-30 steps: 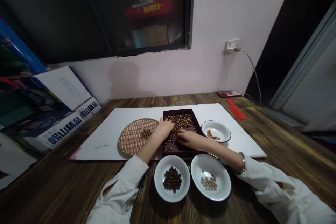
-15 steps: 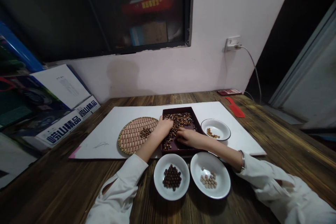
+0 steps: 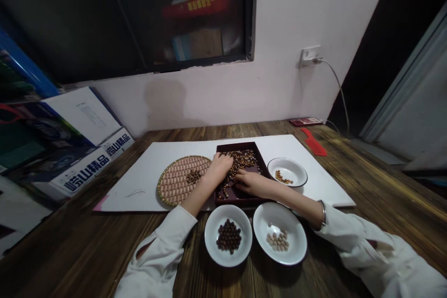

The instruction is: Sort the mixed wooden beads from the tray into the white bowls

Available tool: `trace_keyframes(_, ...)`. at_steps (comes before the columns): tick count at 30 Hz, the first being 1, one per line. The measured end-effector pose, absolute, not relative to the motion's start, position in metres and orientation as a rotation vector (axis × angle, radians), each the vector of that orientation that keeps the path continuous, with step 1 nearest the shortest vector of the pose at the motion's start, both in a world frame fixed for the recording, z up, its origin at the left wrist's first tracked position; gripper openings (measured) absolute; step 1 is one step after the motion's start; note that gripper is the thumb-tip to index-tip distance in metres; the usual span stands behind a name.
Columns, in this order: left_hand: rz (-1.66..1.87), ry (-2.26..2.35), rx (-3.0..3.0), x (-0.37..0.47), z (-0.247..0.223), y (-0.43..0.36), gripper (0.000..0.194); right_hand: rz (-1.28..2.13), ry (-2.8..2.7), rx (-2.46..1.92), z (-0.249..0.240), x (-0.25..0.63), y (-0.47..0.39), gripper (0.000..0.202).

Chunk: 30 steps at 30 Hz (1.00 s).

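Mixed brown, tan and dark beads (image 3: 244, 158) lie in a shallow dark red tray (image 3: 260, 152). My left hand (image 3: 222, 165) reaches over the tray's left side, its fingers curled down among the beads. Over the lower right part of the tray is my right hand (image 3: 248, 181), fingers bent and drawn together at the edge of the beads. Whatever either set of fingertips holds is hidden. Left of the tray, a round woven mat (image 3: 172, 186) carries a small heap of brownish beads (image 3: 193, 177), partly beside my left forearm.
In front stand a white bowl (image 3: 209, 237) of dark brown beads and another bowl (image 3: 296, 247) of pale beads. A third bowl (image 3: 296, 170) with yellowish beads sits right of the tray on a white board (image 3: 132, 172). Farther right lie a red comb (image 3: 314, 143) and a phone (image 3: 305, 122).
My left hand has shifted slightly right and away from me over the beads. My right hand stays in nearly the same place.
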<state>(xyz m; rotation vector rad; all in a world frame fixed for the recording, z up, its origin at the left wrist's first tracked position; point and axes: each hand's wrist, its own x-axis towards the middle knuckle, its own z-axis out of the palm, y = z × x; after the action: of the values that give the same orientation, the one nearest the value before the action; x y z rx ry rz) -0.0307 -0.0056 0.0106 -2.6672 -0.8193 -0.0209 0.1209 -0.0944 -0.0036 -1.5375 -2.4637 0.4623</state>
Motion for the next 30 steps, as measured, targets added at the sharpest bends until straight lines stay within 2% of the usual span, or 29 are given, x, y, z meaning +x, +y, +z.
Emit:
trace_keyframes(5, -0.123, -0.785, -2.761, -0.030, 0.009, 0.001, 0.023, 0.467, -2.468, -1.537, -0.005, 0.121, -0.094, 0.015)
trace_keyframes(11, -0.379, -0.988, -3.090, -0.034, 0.004, 0.014, 0.010, 0.470, -2.453, -1.484, -0.010, 0.124, -0.092, 0.014)
trace_keyframes(16, -0.502, -0.976, -3.262, -0.036, -0.007, 0.024, 0.007, 0.457, -2.457, -1.484, -0.013, 0.124, -0.091, 0.012)
trace_keyframes(30, -0.477, -0.975, -3.297, -0.038, -0.006, 0.021, 0.007, 0.466, -2.458, -1.485, -0.013, 0.125, -0.090, 0.013)
